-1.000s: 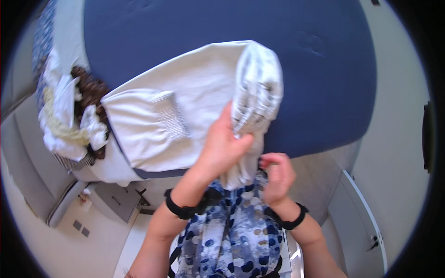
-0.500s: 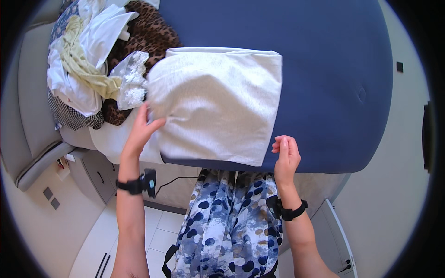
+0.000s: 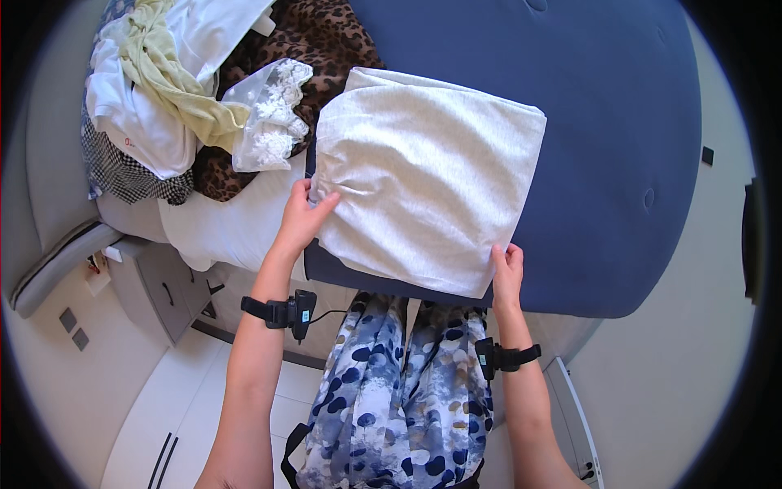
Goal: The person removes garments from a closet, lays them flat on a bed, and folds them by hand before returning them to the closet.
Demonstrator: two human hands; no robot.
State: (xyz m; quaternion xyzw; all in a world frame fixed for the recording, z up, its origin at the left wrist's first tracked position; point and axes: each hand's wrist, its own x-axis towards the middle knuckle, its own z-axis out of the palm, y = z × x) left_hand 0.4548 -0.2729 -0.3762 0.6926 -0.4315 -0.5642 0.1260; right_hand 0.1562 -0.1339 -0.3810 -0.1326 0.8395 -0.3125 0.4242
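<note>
A folded off-white cloth [image 3: 432, 179] lies on the blue bed sheet [image 3: 611, 204], turned slightly askew. My left hand [image 3: 308, 213] grips its left edge, where the fabric bunches into creases beside the thumb. At the lower right corner, my right hand [image 3: 507, 273] pinches the cloth between thumb and fingers. Each wrist wears a black strap with a small device.
Heaped clothes lie to the left: a leopard-print garment [image 3: 224, 173], white lace [image 3: 281, 114], a pale yellow cloth [image 3: 175, 81], a white garment [image 3: 134, 134] and a checked one [image 3: 134, 181]. A grey bedside cabinet [image 3: 159, 285] stands at lower left.
The folded cloth has shifted right and turned a little clockwise. My left hand has moved right and closed on its edge; my right hand has come to its lower corner.
</note>
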